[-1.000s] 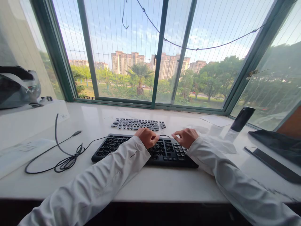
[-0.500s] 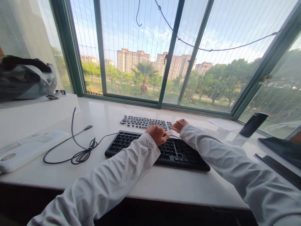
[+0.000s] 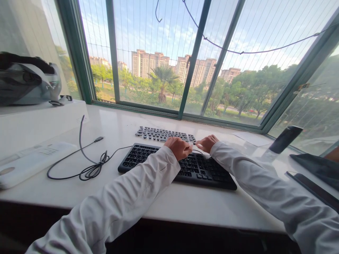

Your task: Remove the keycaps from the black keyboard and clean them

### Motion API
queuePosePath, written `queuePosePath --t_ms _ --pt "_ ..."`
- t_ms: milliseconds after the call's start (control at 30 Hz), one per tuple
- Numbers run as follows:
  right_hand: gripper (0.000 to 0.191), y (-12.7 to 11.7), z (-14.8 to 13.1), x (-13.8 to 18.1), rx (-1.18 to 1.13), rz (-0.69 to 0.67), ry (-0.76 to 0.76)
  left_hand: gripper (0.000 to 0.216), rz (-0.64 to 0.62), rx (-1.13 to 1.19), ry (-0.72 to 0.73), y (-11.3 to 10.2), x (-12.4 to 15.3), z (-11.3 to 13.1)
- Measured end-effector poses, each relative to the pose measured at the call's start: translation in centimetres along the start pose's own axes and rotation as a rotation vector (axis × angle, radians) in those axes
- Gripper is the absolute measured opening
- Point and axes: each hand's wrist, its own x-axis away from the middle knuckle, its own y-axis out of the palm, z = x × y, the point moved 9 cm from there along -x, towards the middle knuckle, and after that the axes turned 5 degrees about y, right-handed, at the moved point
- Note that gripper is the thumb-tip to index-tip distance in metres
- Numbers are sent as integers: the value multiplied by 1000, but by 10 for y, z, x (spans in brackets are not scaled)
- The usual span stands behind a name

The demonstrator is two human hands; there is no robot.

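A black keyboard (image 3: 148,158) lies on the white sill (image 3: 185,204), its cable running off to the left. Behind it, several loose black keycaps (image 3: 161,134) are laid out in rows. My left hand (image 3: 180,147) hovers over the keyboard's upper middle with its fingers curled in. My right hand (image 3: 208,143) is at the keyboard's far edge, just right of the loose keycaps, its fingers pinched together and pointing at the left hand. The two hands almost touch. What either one holds is too small to make out. Both arms wear white sleeves.
A coiled black cable (image 3: 90,169) with a USB plug lies left of the keyboard. A white flat device (image 3: 31,162) and a grey helmet-like object (image 3: 26,84) on a white box sit far left. A black cylinder (image 3: 286,138), paper (image 3: 251,138) and dark flat slabs (image 3: 312,187) lie right. Windows stand behind.
My right hand reached from the keyboard's right side to the loose keycaps, then drew back beside my left hand. The view shifted left and closer.
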Motion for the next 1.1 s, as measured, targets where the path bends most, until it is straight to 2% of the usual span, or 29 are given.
queuePosePath --t_ms 133,333,500,667,833,1100 --pt "38 -25 2 39 -112 136 8 42 -32 100 -16 13 0 0" --pt "31 -39 -9 74 -200 161 -83 32 -52 178 105 28 0 19" --pt "27 -37 -16 83 -548 216 -145 26 -92 154 228 34 5 33" --pt "28 -40 -14 90 -818 268 -176 26 -111 188 235 35 6 35" --pt "28 -49 -6 98 -895 300 -196 29 -155 244 259 32 8 42" --pt "28 -44 -3 98 -961 202 -255 29 -171 294 343 32 12 51"
